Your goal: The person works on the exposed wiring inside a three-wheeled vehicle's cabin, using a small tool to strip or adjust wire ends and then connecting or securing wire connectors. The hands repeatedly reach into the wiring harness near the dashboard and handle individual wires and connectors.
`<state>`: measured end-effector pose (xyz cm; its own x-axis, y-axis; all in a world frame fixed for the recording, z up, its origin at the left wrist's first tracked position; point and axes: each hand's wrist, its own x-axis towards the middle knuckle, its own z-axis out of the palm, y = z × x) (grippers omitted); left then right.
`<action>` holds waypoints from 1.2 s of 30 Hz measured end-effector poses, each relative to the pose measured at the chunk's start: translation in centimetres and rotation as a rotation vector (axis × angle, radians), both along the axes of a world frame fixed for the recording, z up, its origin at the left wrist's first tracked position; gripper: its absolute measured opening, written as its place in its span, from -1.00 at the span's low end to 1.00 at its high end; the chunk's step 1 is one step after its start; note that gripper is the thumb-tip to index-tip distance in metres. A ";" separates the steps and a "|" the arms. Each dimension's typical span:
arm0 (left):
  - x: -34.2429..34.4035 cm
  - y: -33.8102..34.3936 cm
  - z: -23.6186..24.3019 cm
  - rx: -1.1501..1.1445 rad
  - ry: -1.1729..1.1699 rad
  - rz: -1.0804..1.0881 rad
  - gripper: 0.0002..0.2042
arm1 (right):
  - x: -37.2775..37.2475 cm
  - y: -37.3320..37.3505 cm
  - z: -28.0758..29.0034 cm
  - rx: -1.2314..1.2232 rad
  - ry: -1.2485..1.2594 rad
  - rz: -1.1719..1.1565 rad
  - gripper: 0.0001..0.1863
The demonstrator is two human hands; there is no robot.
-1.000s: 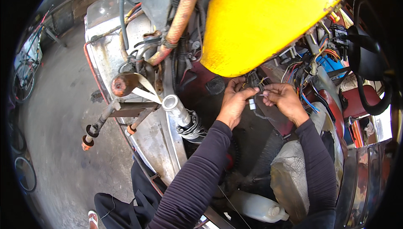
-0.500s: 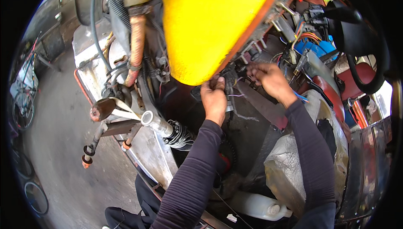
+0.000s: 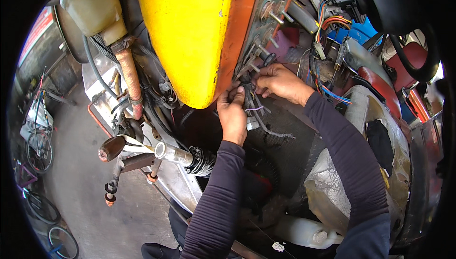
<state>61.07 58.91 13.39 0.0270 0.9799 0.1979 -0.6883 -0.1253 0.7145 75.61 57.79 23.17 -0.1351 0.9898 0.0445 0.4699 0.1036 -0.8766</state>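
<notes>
My left grip (image 3: pixel 232 119) is closed, thumb over fingers, on the dark wire bundle (image 3: pixel 247 90), which hangs just below the bottom end of the orange panel (image 3: pixel 241 28). Right grip (image 3: pixel 285 84): fingertips pinched together at the bundle's right side; I can't tell what's between them. To do this well, I'd anchor with the left and part one lead at a time, no tugging. Bundle's long axis runs downward, leaning right; loose grey tail (image 3: pixel 267 127) points lower right, past the white connector (image 3: pixel 252 124).
</notes>
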 end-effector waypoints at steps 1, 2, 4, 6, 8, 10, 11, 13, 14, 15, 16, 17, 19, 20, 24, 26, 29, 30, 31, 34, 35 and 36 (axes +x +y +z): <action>-0.3 0.0 0.0 -0.011 -0.038 -0.053 -0.82 | 0.1 0.1 0.2 0.009 0.006 0.018 -0.76; -0.5 0.1 0.0 -0.023 -0.076 -0.105 -0.82 | 0.2 0.1 0.3 0.018 0.012 0.037 -0.75; -0.8 -0.2 0.2 -0.023 -0.073 -0.144 -0.84 | 0.1 -0.1 0.5 0.021 0.034 0.026 -0.75; -0.9 -0.4 0.4 -0.020 -0.071 -0.177 -0.85 | 0.1 -0.2 0.6 0.024 0.049 0.025 -0.76; -0.6 -0.3 0.3 0.006 -0.011 -0.175 -0.85 | 0.2 0.0 0.6 -0.012 0.078 0.024 -0.74; -0.4 -0.2 0.1 0.019 0.036 -0.146 -0.84 | -0.1 0.3 0.4 -0.030 0.075 -0.002 -0.71; -0.4 -0.2 0.0 0.028 -0.019 -0.139 -0.81 | -0.4 0.4 0.0 -0.029 0.057 -0.028 -0.68; -0.3 -0.3 -0.3 0.078 0.002 -0.153 -0.74 | -0.5 0.7 -0.3 -0.031 0.023 -0.074 -0.59; -0.2 -0.4 -0.5 0.103 0.014 -0.159 -0.70 | -0.3 0.9 -0.2 -0.038 -0.030 -0.079 -0.62; -0.1 -0.8 -0.3 0.102 0.025 -0.143 -0.68 | -0.5 1.0 0.1 -0.047 -0.081 -0.079 -0.65; 0.0 -1.1 -0.3 0.093 0.041 -0.128 -0.71 | -0.7 1.2 0.3 -0.055 -0.131 -0.078 -0.67; -0.1 -0.9 -0.6 0.112 0.081 -0.103 -0.72 | -0.8 1.3 0.6 -0.092 -0.158 -0.074 -0.71; 0.7 -1.0 -0.8 0.147 0.170 -0.067 -0.72 | 0.2 2.1 -0.5 0.001 -0.146 -0.121 -0.61; 1.2 -1.2 -0.6 0.158 0.223 -0.040 -0.72 | 0.9 2.6 -1.1 0.046 -0.139 -0.146 -0.57; 0.4 -0.9 -0.6 0.145 0.362 0.043 -0.71 | -2.0 1.4 0.9 0.221 -0.530 -0.200 -0.53; 0.6 -1.4 -0.6 0.179 0.395 0.072 -0.74 | -2.0 0.7 0.7 0.303 -0.510 -0.180 -0.59; 1.4 -0.9 -0.7 0.225 0.389 0.062 -0.75 | 0.0 3.2 -1.4 0.425 -0.470 -0.181 -0.60; 0.7 -0.8 -1.0 0.203 0.367 0.047 -0.75 | -0.7 3.9 -2.1 0.466 -0.457 -0.190 -0.59; -0.5 -0.7 -1.0 0.168 0.338 0.028 -0.73 | -2.5 3.9 -2.0 0.392 -0.414 -0.240 -0.57; 0.8 -1.9 -0.1 0.161 0.242 -0.036 -0.70 | -1.8 2.1 -0.6 0.276 -0.303 -0.411 -0.50; 1.0 -2.3 0.7 0.165 0.231 -0.042 -0.71 | -1.4 2.2 -0.3 0.328 -0.315 -0.439 -0.50; 0.4 -2.9 1.9 0.171 0.238 -0.030 -0.72 | -1.6 2.1 0.5 0.383 -0.304 -0.452 -0.50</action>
<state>61.50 55.97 15.29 0.1205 0.9310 0.3446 -0.5089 -0.2401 0.8267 74.01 59.90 23.70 0.2279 0.8738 0.4297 0.7607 0.1157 -0.6387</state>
